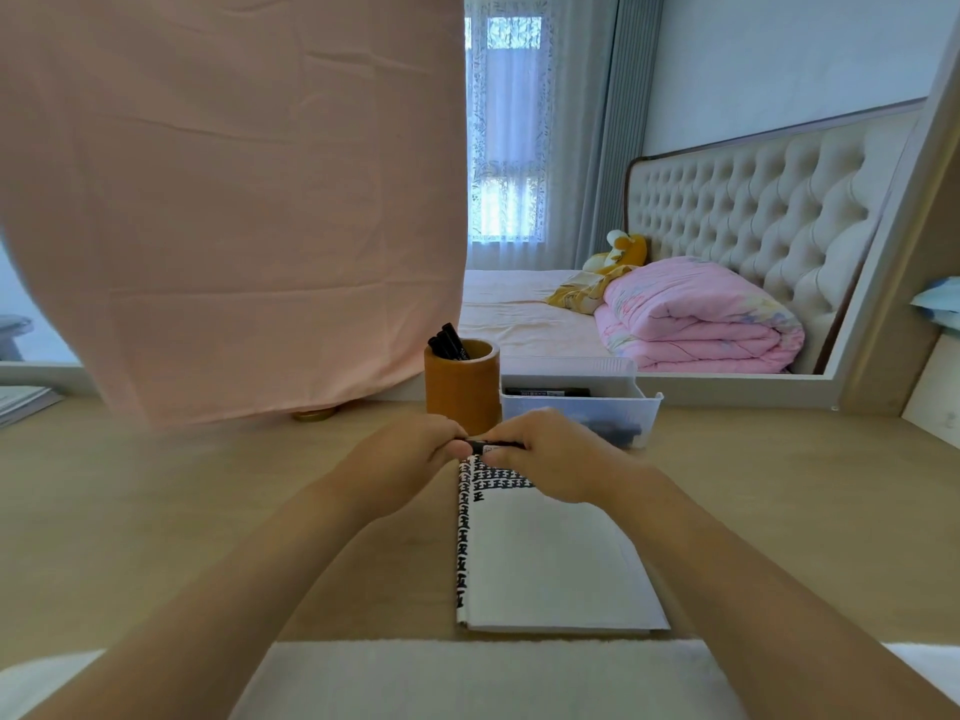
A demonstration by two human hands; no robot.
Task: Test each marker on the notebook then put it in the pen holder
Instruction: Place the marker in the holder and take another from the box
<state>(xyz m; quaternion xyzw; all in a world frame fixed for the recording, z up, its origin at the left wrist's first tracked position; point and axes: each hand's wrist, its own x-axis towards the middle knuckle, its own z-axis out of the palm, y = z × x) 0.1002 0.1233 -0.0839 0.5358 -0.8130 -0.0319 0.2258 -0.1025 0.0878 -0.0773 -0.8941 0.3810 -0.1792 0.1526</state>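
Seemingly light, stiff, slick, the marker (491, 445) is pinched endwise between my left hand (410, 454) and right hand (556, 454).

notebook (550, 563): white page; black block marks in rows across far end, one column down left edge
marker (493, 443): black, white label with dark print
pen holder (460, 394): plain orange-brown
stowed markers (450, 343): black
tray (571, 415): translucent bluish white, dark shapes showing through wall
desk (182, 511): pale wood, faint grain
cloth (228, 200): plain pale pink, over far left edge
towel (483, 678): white, along near edge
quilt (696, 324): pink, faint pastel flower print
headboard (753, 210): cream, button-tufted
plush toy (621, 251): yellow and white
curtain (506, 148): white lace, leafy pattern
drape (618, 122): grey
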